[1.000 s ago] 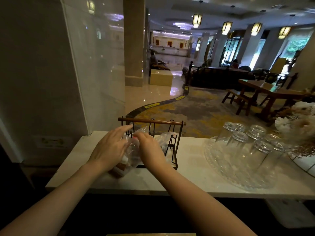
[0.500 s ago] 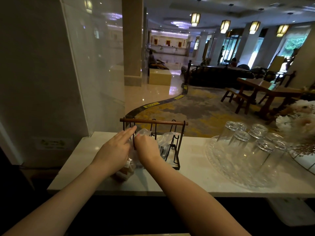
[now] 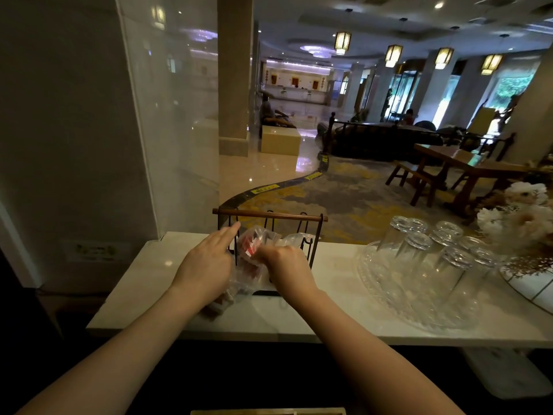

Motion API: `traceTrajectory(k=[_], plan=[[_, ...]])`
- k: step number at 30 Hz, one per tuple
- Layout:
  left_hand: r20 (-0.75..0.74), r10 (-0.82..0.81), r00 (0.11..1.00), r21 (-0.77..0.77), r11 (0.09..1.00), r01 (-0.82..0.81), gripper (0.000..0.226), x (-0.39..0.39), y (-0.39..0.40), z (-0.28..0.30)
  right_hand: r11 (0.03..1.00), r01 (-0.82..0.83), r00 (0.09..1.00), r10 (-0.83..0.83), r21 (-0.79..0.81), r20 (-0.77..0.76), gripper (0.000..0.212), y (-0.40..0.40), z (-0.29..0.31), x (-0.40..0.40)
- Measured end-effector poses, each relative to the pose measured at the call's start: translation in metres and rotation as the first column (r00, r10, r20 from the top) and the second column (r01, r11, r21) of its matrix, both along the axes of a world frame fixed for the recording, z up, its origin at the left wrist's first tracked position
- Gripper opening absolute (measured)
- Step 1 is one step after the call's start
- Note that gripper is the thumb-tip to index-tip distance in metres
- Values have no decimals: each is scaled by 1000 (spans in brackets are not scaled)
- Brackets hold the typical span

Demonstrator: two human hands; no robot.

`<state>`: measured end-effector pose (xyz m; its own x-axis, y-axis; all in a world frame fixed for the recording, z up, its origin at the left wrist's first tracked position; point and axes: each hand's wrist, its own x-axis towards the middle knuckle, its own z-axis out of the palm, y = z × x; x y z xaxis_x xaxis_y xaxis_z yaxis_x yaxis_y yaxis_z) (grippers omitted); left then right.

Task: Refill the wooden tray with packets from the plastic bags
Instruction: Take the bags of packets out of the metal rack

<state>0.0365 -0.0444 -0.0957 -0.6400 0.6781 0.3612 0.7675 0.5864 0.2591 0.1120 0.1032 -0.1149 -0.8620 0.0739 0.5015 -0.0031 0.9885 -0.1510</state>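
A: Where do the hands and the task's things lie?

B: Both hands work at one clear plastic bag (image 3: 254,259) that rests on the white tabletop (image 3: 143,283), partly inside the wire caddy (image 3: 314,250) with a wooden handle bar (image 3: 269,215). The right hand (image 3: 284,269) is closed in a pinch on the bag's upper film. The left hand (image 3: 206,265) presses the bag's left side with fingers loosely curled and the forefinger extended; whether it grips the film cannot be told. Red-printed packets (image 3: 250,245) show through the plastic. The tray's wooden floor is hidden behind the hands.

A: How is the step best done?

B: Judged from the pose, the bag's mouth is being opened. The film should be parted by opposed pulls while the bag stays low over the tray, so that packets fall inside and not onto the tabletop.

A: And the counts?

B: One bag is certain; a second pale mass (image 3: 294,239) behind it may be another. About eight inverted glasses (image 3: 419,250) stand on one glass platter (image 3: 386,298). The packets cannot be counted.
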Motion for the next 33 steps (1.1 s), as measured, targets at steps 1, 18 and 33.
traceTrajectory(k=[1, 18, 33], plan=[[5, 7, 1000, -8, 1000, -7, 45, 3, 2, 3, 1000, -10, 1000, 10, 4, -3, 27, -1, 2, 2], [-35, -38, 999, 134, 990, 42, 28, 2, -14, -13, 777, -64, 982, -64, -626, -180, 23, 14, 22, 81], [749, -396, 531, 603, 739, -300, 25, 61, -21, -5, 324, -143, 989, 14, -935, -146, 17, -44, 14, 61]])
